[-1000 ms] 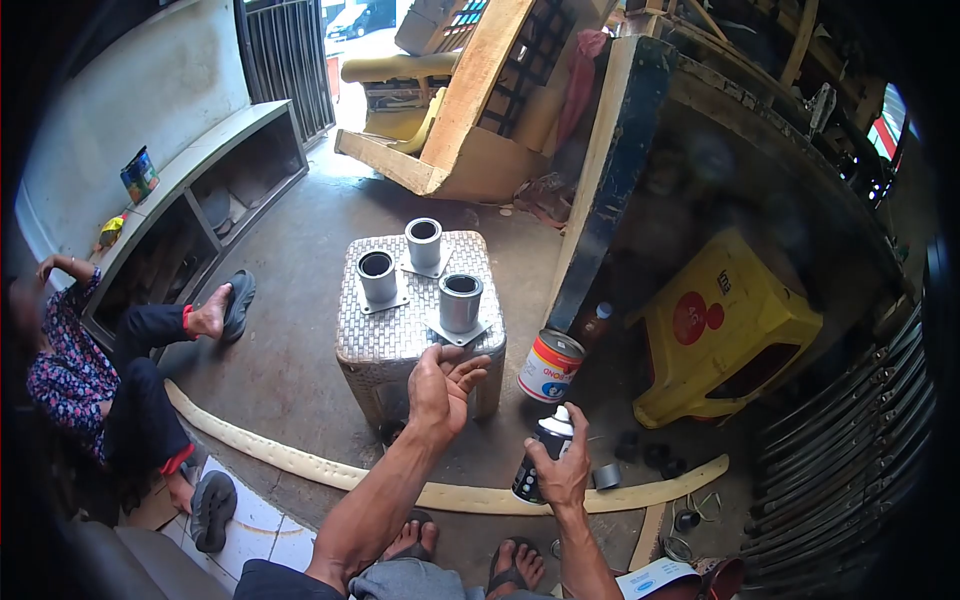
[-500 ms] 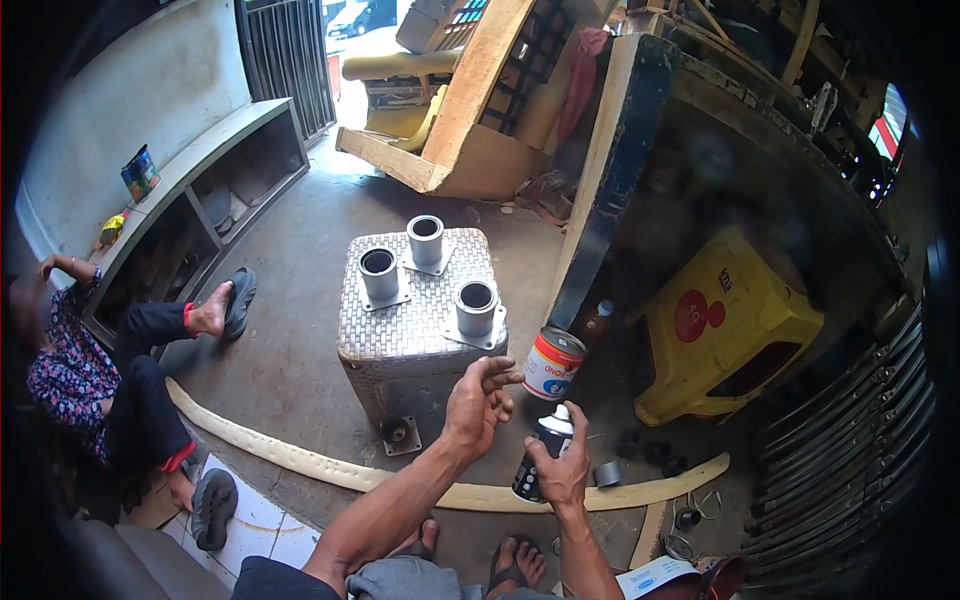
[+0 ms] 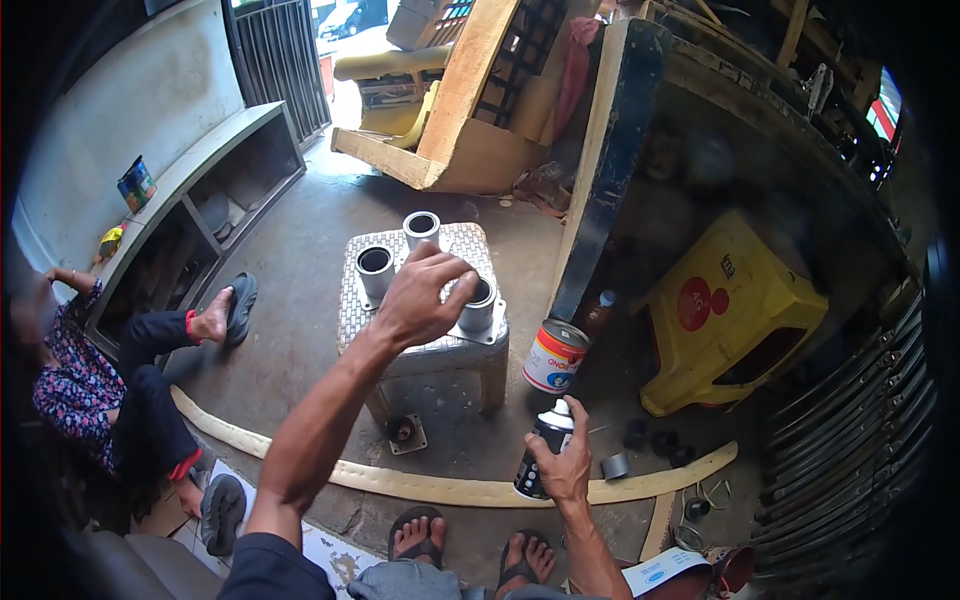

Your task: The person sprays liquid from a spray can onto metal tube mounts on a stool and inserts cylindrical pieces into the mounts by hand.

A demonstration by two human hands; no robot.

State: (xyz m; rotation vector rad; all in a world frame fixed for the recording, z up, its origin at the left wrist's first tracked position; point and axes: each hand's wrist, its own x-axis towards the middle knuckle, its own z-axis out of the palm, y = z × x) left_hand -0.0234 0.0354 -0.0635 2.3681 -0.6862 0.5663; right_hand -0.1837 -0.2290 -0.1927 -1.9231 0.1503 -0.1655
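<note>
The left hand [image 3: 420, 300] is hanging over the stool [image 3: 350, 328], its fingers curling beside the near pipe [image 3: 478, 318] and partly hiding it; whether they are touching it, I cannot tell. The right hand [image 3: 565, 465] is wrapping around a spray can [image 3: 535, 470], holding it nearly upright, one finger bending at its white top; no spray is showing.

Three silver-grey pipes are already standing upright on the stool: the near one, the left pipe [image 3: 375, 272] to the left of the left fingers, and the far pipe [image 3: 422, 228] just beyond them. A darker pipe [image 3: 403, 432] is sitting on the floor below those fingers, not set with the others.

A paint tin [image 3: 555, 357] is standing just beyond the right fingers. A pale strip [image 3: 480, 495] is curving below both hands. A yellow stool [image 3: 720, 320] is lying tipped, well right of the right fingers. A seated person [image 3: 75, 400] is leaning far left.
</note>
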